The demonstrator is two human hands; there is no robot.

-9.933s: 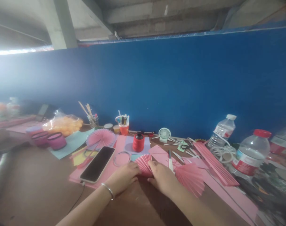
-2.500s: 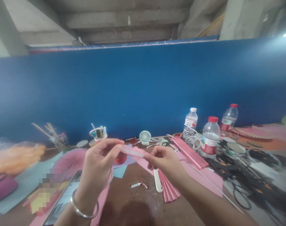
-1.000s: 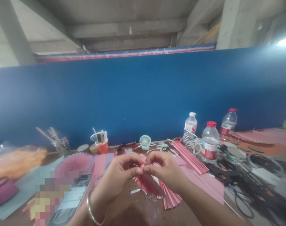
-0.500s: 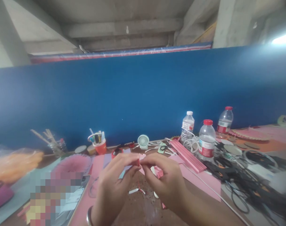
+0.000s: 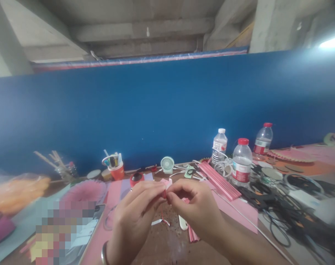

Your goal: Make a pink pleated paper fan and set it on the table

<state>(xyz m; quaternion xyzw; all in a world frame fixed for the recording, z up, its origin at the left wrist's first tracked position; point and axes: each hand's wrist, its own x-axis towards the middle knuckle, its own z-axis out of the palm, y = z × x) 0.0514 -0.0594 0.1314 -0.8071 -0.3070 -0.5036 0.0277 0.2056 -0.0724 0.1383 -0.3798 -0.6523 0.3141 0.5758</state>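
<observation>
A small pink and white folded piece, looking like paper (image 5: 167, 182), is pinched between my hands above the brown tabletop. My left hand (image 5: 136, 209), with a bangle on its wrist, grips it from the left, fingers closed. From the right, my right hand (image 5: 199, 206) pinches at its edge with thumb and forefinger. The fingers hide most of the piece. Below lie a white strip with a red end (image 5: 160, 222), a white oval-ended object (image 5: 183, 223) and a pleated pink paper strip (image 5: 193, 235), the last two partly behind my right hand.
Pleated pink paper (image 5: 219, 180) lies at the right, near several bottles (image 5: 242, 162) and tangled black cables (image 5: 272, 221). A small fan (image 5: 167, 165), a red cup of pens (image 5: 117, 171) and a pink paper rosette (image 5: 86, 191) stand or lie further left. A blue partition (image 5: 156, 110) closes the back.
My left fingers have straightened over the piece, and more of its pink and white end shows. My right hand has shifted slightly, uncovering more of the white object and pleated strip below.
</observation>
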